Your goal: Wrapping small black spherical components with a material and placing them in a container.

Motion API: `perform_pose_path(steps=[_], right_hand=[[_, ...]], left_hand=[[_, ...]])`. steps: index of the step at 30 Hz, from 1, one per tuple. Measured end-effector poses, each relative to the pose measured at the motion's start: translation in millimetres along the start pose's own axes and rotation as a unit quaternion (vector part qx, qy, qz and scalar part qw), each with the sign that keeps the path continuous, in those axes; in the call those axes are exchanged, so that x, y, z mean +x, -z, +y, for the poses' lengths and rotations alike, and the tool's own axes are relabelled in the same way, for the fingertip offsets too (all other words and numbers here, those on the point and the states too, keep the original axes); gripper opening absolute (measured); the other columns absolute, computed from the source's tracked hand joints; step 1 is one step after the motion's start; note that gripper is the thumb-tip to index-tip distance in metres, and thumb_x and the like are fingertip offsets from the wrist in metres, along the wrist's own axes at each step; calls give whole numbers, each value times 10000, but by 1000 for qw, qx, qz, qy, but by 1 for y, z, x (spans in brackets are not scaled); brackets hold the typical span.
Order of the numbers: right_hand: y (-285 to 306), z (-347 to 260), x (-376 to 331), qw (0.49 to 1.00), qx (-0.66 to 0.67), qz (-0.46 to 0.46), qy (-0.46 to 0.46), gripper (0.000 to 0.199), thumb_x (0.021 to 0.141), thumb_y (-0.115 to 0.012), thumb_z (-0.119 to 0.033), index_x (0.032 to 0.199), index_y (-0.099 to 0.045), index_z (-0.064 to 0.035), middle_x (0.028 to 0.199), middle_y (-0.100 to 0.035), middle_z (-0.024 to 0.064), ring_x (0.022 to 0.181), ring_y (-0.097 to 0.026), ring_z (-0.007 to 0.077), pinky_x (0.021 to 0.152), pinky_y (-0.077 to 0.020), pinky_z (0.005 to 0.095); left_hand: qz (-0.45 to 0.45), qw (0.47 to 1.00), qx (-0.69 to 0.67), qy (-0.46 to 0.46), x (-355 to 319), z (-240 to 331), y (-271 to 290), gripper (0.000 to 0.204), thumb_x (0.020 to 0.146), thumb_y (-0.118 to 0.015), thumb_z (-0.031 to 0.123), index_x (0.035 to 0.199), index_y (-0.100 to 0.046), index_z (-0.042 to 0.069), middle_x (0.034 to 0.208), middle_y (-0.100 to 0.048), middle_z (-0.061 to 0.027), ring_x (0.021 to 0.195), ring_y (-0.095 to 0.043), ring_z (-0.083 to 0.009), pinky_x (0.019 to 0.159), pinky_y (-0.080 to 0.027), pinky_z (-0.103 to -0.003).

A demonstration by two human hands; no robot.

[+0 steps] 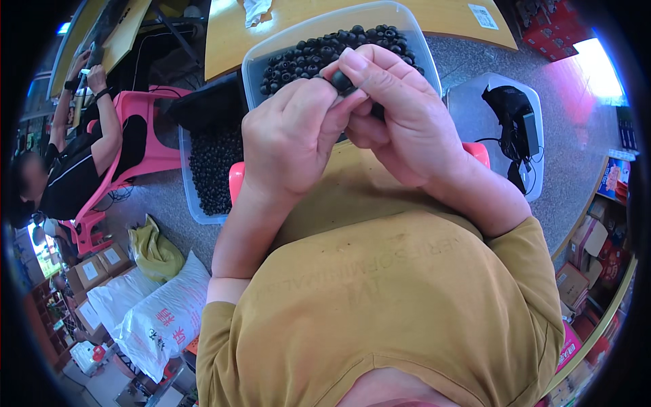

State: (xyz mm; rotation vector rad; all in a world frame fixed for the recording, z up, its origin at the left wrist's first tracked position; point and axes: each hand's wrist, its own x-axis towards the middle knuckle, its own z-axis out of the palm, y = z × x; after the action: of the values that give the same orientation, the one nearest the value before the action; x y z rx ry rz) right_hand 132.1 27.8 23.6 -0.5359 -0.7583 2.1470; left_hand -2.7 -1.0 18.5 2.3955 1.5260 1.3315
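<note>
Left hand [288,132], right hand [403,105] share grip, grasping dark round bead [341,81] at fingertips; no clear long axis, neither hand nearer; tub [285,32] toward 12 o'clock

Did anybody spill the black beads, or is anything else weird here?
I see no spilled beads: the black beads lie inside the big tub, and the right hand pinches one bead. Maybe odd: the black cords on pale plastic at the right, because they're all jumbled.
</note>
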Motion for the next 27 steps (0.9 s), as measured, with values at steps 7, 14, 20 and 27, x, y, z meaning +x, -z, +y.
perform_pose_path(steps=[7,14,20,27], right_hand=[[0,2,-2,999,2,-35,5,195,917,-452,-224,907,-544,-53,591,-412,-45,421,-264,29,410,-200,187],[3,4,4,999,15,5,-34,197,917,-446,-236,930,-529,-59,589,-406,-41,433,-282,37,415,-204,187],[34,-3,26,983,176,18,-46,194,904,-444,-224,873,-488,-37,685,-417,6,485,-346,68,426,-276,205],[42,-17,42,983,50,176,-22,183,902,-420,-151,963,-502,0,792,-508,37,598,-425,103,463,-339,202]], left_hand=[[32,999,9,0,2,1,8,303,742,-688,179,618,-448,42,532,-445,-55,451,-454,-207,417,-376,-288],[39,999,10,-12,-3,-8,-7,286,756,-672,182,624,-456,48,546,-464,-80,471,-478,-230,432,-395,-300],[-84,985,80,127,4,-26,6,268,820,-582,249,671,-507,39,636,-540,-131,555,-526,-306,484,-417,-358],[-369,895,153,197,-2,-47,-7,314,806,-560,346,793,-594,34,720,-598,-133,732,-589,-299,628,-465,-386]])
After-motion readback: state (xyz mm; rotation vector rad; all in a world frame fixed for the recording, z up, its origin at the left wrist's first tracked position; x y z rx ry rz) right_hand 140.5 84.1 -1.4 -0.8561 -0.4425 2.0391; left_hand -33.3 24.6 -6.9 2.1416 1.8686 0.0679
